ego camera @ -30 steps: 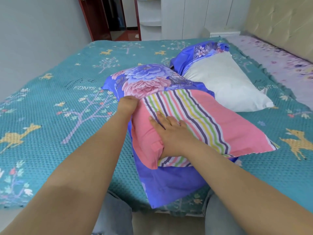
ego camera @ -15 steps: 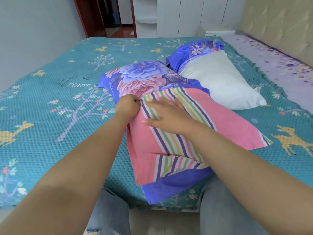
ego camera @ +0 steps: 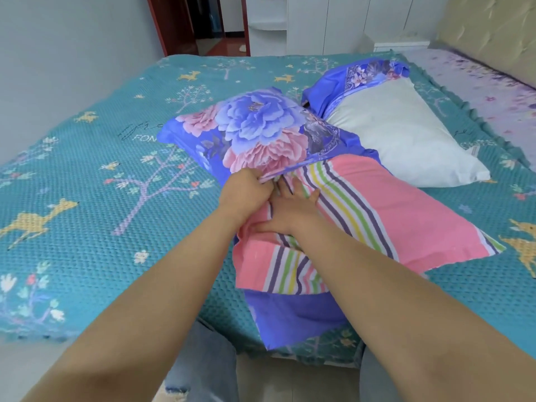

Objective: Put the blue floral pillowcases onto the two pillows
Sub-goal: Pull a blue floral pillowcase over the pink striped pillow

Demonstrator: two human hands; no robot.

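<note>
Head view: left hand [ego camera: 246,190] pinches the pillowcase [ego camera: 255,132] hem open; right hand [ego camera: 290,210], flat, pushes the striped pillow [ego camera: 406,210] inside

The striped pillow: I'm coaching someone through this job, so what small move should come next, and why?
Probably push the striped pillow deeper with the right hand while the left hand holds the floral pillowcase edge open. Most of the pillow is outside the case; only its far end is covered.
</note>
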